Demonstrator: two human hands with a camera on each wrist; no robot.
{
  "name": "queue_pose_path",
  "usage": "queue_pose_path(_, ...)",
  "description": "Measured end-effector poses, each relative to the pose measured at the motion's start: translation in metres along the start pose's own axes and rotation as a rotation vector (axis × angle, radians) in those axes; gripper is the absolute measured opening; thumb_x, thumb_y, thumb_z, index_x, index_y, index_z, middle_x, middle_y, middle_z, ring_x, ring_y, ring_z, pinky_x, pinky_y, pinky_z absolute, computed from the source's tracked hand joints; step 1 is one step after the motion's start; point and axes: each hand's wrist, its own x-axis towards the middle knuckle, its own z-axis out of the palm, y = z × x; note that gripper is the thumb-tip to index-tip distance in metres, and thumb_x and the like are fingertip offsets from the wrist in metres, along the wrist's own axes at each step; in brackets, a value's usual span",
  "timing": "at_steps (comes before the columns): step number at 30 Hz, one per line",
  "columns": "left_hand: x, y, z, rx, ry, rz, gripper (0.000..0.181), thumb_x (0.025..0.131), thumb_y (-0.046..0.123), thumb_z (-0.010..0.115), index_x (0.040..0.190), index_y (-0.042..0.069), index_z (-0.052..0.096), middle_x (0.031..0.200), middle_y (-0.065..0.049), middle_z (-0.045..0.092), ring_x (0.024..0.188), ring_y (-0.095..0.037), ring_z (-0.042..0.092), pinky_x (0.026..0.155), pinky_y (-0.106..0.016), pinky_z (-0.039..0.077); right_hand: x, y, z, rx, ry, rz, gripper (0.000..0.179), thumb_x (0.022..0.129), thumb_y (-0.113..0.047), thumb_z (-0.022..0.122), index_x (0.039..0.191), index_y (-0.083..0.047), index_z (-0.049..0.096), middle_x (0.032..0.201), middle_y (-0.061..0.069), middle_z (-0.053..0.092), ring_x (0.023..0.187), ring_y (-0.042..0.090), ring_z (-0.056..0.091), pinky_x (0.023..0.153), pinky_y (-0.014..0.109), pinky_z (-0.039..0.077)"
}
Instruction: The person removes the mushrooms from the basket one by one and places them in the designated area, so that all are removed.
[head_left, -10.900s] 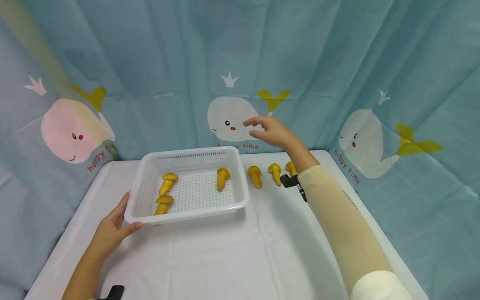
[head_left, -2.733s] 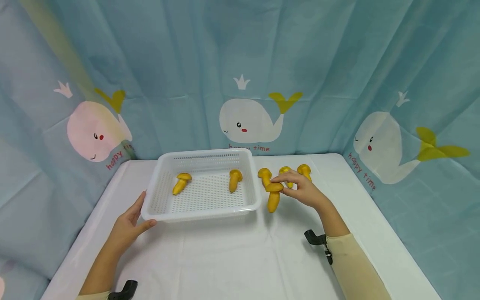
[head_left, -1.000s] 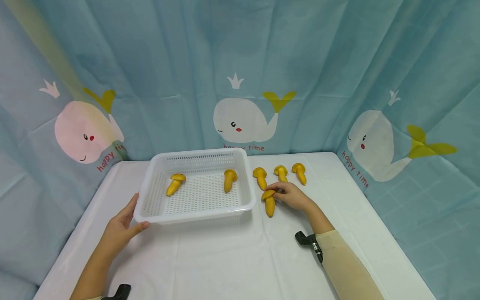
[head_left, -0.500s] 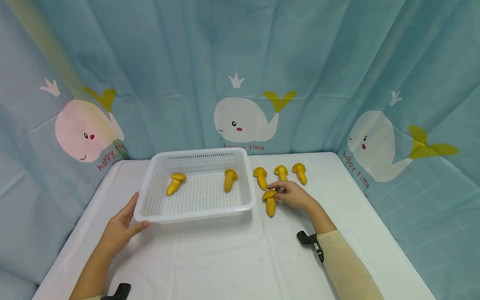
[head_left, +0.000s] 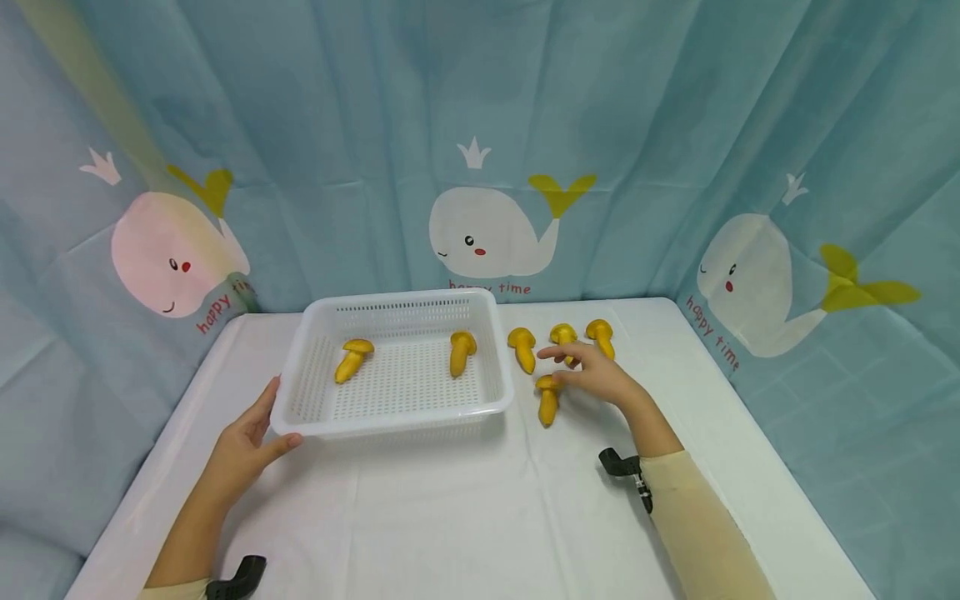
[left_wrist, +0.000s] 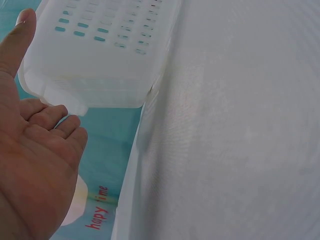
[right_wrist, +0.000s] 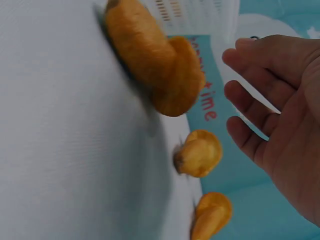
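At the front left corner of a white plastic basket (head_left: 393, 429), my left hand (head_left: 238, 454) holds the rim, with the thumb at the front and the fingers at the side. In the left wrist view these fingers curl beneath the corner. Two yellow mushrooms (head_left: 354, 360) lie apart inside the basket. My right hand (head_left: 600, 375), its fingers parted and holding nothing, hovers over a yellow mushroom (head_left: 548, 406) on the table, right of the basket. The right wrist view shows a gap between the fingers and that mushroom (right_wrist: 145, 50).
Behind the right hand, more yellow mushrooms (head_left: 522, 350) lie in a row on the white tablecloth (head_left: 442, 517). The hand partly covers the middle one. A blue whale-print curtain (head_left: 360, 167) surrounds the table at the back and sides.
My right hand has let go of the front mushroom and lifted slightly, leaving it standing apart from the row. Earlier, this hand took one mushroom out of the basket. The left hand keeps its place.
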Motion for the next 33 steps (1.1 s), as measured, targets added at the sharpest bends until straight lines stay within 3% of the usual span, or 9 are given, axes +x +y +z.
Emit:
queue_pose_path(5, 0.002, 0.001, 0.001, -0.016, 0.001, 0.011, 0.098, 0.093, 0.021, 0.078, 0.163, 0.035, 0.012, 0.171, 0.006, 0.01, 0.145, 0.018, 0.01, 0.101, 0.005, 0.022, 0.003, -0.022, -0.017, -0.04, 0.016, -0.053, 0.037, 0.097, -0.013, 0.071, 0.133, -0.019, 0.068, 0.132, 0.002, 0.066, 0.117, 0.031, 0.056, 0.102, 0.058, 0.044)
queue_pose_path(12, 0.001, 0.003, -0.001, -0.013, 0.001, 0.005, 0.098, 0.093, 0.023, 0.078, 0.164, 0.033, 0.012, 0.172, 0.006, 0.009, 0.145, 0.017, 0.009, 0.1, 0.005, 0.022, 0.014, -0.062, -0.037, -0.12, 0.017, -0.063, 0.036, 0.098, -0.019, 0.071, 0.132, -0.027, 0.068, 0.123, -0.004, 0.065, 0.111, 0.02, 0.054, 0.094, 0.045, 0.049)
queue_pose_path(17, 0.001, 0.004, -0.001, -0.022, -0.002, 0.022, 0.098, 0.093, 0.021, 0.078, 0.164, 0.033, 0.012, 0.172, 0.0, 0.01, 0.145, 0.018, 0.01, 0.1, 0.005, 0.022, 0.025, -0.092, -0.048, -0.175, -0.001, -0.095, 0.036, 0.099, -0.023, 0.07, 0.135, -0.029, 0.067, 0.13, -0.006, 0.063, 0.119, 0.02, 0.053, 0.101, 0.045, 0.046)
queue_pose_path(25, 0.003, 0.001, -0.003, -0.02, 0.0, 0.021, 0.098, 0.093, 0.021, 0.078, 0.164, 0.032, 0.013, 0.171, 0.007, 0.01, 0.146, 0.016, 0.011, 0.1, 0.004, 0.022, 0.066, -0.143, -0.056, -0.233, -0.026, -0.254, 0.038, 0.098, -0.019, 0.071, 0.136, -0.018, 0.067, 0.135, -0.001, 0.066, 0.118, 0.019, 0.055, 0.101, 0.044, 0.045)
queue_pose_path(31, 0.0, 0.001, -0.003, 0.005, -0.013, -0.008, 0.098, 0.093, 0.024, 0.078, 0.163, 0.036, 0.011, 0.17, 0.009, 0.011, 0.154, -0.002, 0.012, 0.111, -0.011, 0.023, 0.096, -0.172, -0.049, -0.233, -0.057, -0.287, 0.037, 0.098, -0.024, 0.071, 0.135, -0.02, 0.067, 0.138, -0.006, 0.064, 0.121, 0.017, 0.055, 0.103, 0.039, 0.045)
queue_pose_path(33, 0.0, 0.001, -0.002, 0.0, -0.011, -0.004, 0.098, 0.093, 0.023, 0.078, 0.164, 0.034, 0.012, 0.171, 0.007, 0.012, 0.153, 0.0, 0.013, 0.111, -0.011, 0.023, 0.106, -0.179, -0.044, -0.223, -0.072, -0.294, 0.038, 0.098, -0.026, 0.071, 0.135, -0.019, 0.067, 0.137, -0.008, 0.064, 0.123, 0.018, 0.055, 0.104, 0.038, 0.045)
